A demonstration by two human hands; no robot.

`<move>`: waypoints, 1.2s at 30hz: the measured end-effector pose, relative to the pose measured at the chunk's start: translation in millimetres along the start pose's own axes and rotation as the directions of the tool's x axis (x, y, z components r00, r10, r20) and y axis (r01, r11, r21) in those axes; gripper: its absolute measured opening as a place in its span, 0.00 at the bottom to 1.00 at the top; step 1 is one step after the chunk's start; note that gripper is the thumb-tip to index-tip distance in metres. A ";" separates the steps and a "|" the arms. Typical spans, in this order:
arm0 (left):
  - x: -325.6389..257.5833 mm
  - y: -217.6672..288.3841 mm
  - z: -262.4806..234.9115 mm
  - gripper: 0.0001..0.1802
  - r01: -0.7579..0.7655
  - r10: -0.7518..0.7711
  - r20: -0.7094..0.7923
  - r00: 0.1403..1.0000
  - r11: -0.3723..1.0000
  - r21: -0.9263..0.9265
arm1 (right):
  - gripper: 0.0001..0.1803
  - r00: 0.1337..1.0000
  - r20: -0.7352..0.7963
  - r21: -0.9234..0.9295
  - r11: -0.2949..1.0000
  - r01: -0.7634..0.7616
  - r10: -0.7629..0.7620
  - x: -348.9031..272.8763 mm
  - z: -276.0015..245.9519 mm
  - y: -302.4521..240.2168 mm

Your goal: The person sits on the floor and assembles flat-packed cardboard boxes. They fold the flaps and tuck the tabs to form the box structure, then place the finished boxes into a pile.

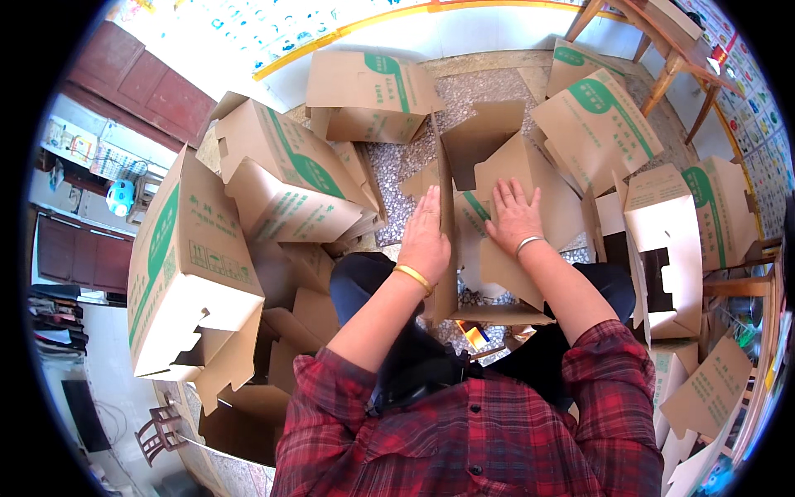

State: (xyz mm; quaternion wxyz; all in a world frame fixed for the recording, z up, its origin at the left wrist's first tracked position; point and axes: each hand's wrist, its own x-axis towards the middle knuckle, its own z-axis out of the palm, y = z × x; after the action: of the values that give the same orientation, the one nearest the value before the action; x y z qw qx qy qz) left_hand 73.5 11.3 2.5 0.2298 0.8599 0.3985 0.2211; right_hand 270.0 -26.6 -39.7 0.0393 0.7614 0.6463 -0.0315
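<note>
Lying nearest, toward twelve o'clock between the knees [356, 286]: one open brown carton [484, 128], its left wall [445, 290] met by the left hand [425, 238] and its right panel [507, 269] by the right hand [517, 222], both flat, fingers extended, nothing grasped. For clean creases, pressure is judged best spread evenly through both palms, walls being kept square. Beyond, a green-banded carton [352, 79] is placed near eleven o'clock, a second printed carton [592, 137] at one.
</note>
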 end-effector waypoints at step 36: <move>10.3 5.7 48.7 0.48 -0.054 0.013 0.309 0.951 0.991 0.125 | 0.33 0.949 -0.304 0.370 0.908 0.199 -0.084 -4.9 22.6 21.2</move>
State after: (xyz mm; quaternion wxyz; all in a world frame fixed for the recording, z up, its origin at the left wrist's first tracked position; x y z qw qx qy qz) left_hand 110.3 5.5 -31.0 0.2279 0.9038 0.3569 0.0613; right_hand 290.2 -37.1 -61.3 -0.2099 0.7009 0.6794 -0.0559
